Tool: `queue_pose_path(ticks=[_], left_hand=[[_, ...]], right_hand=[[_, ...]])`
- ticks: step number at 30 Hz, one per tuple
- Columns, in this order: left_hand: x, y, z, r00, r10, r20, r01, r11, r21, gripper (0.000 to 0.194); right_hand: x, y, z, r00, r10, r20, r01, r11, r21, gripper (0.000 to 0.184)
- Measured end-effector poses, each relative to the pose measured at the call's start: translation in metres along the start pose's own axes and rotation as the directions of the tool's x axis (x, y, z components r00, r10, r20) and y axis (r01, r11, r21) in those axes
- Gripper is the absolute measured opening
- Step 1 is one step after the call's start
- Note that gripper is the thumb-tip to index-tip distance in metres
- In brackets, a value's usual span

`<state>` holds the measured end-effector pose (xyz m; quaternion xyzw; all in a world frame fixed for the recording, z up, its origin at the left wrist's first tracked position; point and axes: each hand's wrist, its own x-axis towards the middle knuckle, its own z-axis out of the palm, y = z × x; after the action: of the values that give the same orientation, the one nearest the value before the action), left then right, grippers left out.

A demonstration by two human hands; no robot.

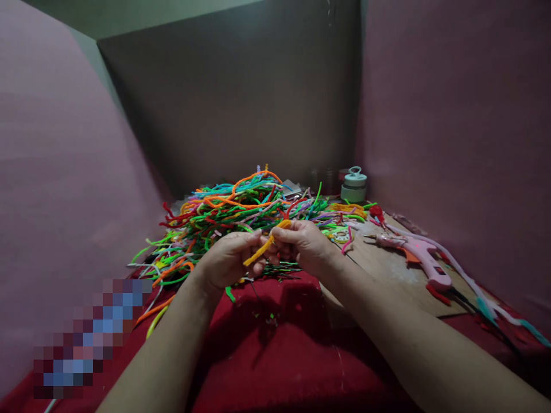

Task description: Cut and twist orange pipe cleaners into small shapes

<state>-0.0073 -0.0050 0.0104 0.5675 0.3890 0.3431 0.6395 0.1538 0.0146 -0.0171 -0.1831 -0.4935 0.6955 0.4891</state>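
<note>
In front of the heap, both my hands meet around a short yellow-orange pipe cleaner. My right hand pinches its upper part between thumb and fingers. Its lower end sticks out down and to the left, past my left hand, whose fingers are closed at its middle. Some fingertips are hidden behind the strip. A big tangled heap of colourful pipe cleaners lies just beyond my hands. Thin dark stems lie under my fingers.
On a board at the right rests a pink glue gun, its cord trailing right. A pale green container stands at the back. A red cloth covers the table. Walls rise at left, right and back. A pixelated patch hides something at left.
</note>
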Motion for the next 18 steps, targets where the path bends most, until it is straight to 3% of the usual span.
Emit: queue_pose_path(ticks=[4,6,8,9,10,12,15,17,18], left_hand=[[-0.001,-0.005,0.002,0.988,-0.047,0.145,0.054,0.997,-0.047,0.033],[-0.001,-0.004,0.003,0.989,-0.045,0.139,0.045,0.999,0.008,0.031],[-0.002,-0.002,0.006,0.998,-0.025,0.058,0.014,0.980,0.198,0.031],[-0.002,-0.002,0.009,1.000,0.021,-0.018,-0.013,0.926,0.377,0.031],[-0.002,-0.003,0.012,0.989,0.108,-0.099,-0.031,0.818,0.574,0.032],[0.000,-0.009,0.021,0.914,0.354,-0.198,-0.001,0.490,0.872,0.031],[0.006,-0.022,0.033,0.789,0.596,-0.149,0.076,0.146,0.986,0.028],[0.010,-0.026,0.034,0.757,0.642,-0.122,0.082,0.091,0.992,0.029],[0.011,-0.025,0.032,0.760,0.632,-0.151,0.065,0.158,0.985,0.031]], right_hand=[[-0.002,-0.004,0.002,0.998,0.022,0.066,-0.020,0.999,-0.025,0.025],[-0.003,-0.005,0.003,0.999,0.015,0.045,-0.012,0.998,-0.055,0.024],[-0.002,-0.004,0.005,0.999,-0.017,-0.032,0.014,0.993,-0.116,0.022],[-0.001,-0.002,0.006,0.995,-0.042,-0.093,0.027,0.988,-0.152,0.021],[0.000,0.000,0.007,0.984,-0.064,-0.165,0.034,0.983,-0.178,0.019],[0.003,0.006,0.008,0.943,-0.070,-0.325,0.017,0.987,-0.162,0.017],[0.007,0.014,0.007,0.864,0.062,-0.500,-0.057,0.998,0.025,0.018],[0.009,0.015,0.004,0.844,0.131,-0.520,-0.088,0.990,0.107,0.018],[0.009,0.015,0.002,0.854,0.139,-0.502,-0.092,0.989,0.117,0.018]])
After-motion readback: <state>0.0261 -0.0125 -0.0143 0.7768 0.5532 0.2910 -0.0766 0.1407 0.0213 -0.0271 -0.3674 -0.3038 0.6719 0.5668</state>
